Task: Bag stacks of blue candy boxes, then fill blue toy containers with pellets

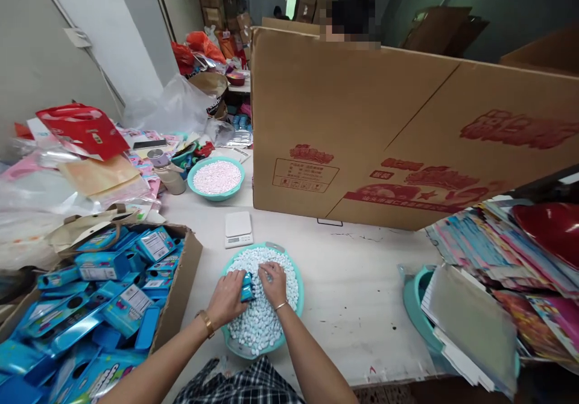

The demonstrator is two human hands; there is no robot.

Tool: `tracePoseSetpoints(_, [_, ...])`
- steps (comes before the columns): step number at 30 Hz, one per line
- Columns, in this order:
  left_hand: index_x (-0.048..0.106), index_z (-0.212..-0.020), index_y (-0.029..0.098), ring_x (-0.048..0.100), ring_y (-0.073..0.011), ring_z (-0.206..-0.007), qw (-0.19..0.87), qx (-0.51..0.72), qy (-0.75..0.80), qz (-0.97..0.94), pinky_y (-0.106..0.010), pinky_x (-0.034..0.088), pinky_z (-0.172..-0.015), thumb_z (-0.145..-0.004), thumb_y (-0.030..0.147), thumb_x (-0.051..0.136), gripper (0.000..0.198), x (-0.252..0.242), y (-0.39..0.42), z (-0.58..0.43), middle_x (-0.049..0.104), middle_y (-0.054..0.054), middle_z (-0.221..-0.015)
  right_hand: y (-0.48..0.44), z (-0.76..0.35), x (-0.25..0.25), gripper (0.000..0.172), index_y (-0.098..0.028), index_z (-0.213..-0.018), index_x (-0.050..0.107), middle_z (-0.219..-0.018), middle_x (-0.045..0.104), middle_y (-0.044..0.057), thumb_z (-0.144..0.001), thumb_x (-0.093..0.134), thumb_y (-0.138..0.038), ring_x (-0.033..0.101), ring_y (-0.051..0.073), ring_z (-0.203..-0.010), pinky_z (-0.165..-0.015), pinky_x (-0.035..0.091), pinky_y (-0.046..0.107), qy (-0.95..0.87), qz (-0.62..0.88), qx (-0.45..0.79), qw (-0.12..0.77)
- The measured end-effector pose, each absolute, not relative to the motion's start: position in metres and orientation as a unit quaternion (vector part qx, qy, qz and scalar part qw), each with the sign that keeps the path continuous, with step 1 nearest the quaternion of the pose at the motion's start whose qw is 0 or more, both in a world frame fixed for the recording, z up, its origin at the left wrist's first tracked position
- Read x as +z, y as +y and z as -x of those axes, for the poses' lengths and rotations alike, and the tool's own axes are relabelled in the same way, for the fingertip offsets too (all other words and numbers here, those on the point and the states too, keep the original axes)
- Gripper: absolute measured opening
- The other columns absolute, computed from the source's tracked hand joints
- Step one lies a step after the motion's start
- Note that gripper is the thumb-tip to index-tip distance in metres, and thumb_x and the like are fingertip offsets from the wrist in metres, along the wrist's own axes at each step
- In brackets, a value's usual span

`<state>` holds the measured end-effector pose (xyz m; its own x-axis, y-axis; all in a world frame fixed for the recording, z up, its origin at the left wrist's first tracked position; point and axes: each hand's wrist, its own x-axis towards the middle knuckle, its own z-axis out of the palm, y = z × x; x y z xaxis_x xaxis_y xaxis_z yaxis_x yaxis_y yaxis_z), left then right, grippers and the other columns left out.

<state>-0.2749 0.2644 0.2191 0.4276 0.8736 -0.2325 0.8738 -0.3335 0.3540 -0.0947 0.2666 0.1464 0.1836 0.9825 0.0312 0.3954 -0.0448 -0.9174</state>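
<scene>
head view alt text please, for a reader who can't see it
A person's left hand holds a small blue box in a teal bowl of white pellets, the right hand resting on the pellets beside it. A carton of blue boxes sits to the left, a white scale beyond the bowl, and a tall cardboard sheet behind.

Both hands rest in a round teal plastic basin (pixel 296 283) heaped with small white pellets (pixel 262 325) on the pale bench (pixel 362 283). The left hand (pixel 227 298) holds a small blue plastic case (pixel 246 287) against the pile; the right hand (pixel 274 283) presses pellets just beside it. A white digital scale (pixel 238 228) sits behind the basin.
</scene>
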Motion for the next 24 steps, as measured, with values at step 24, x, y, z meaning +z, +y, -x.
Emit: tracePoseSetpoints(24, [0.040, -0.131, 0.019, 0.056, -0.0330, -0.118, 0.264, 0.259, 0.529, -0.764, -0.051, 0.046, -0.100, -0.069, 0.025, 0.068, 0.068, 0.195, 0.245, 0.271, 0.057, -0.015, -0.126, 0.280, 0.125, 0.202, 0.029, -0.017, -0.068, 0.071, -0.074, 0.072, 0.003, -0.078, 0.067, -0.044, 0.062, 0.021, -0.081, -0.083, 0.043, 0.030, -0.234, 0.633, 0.447, 0.587])
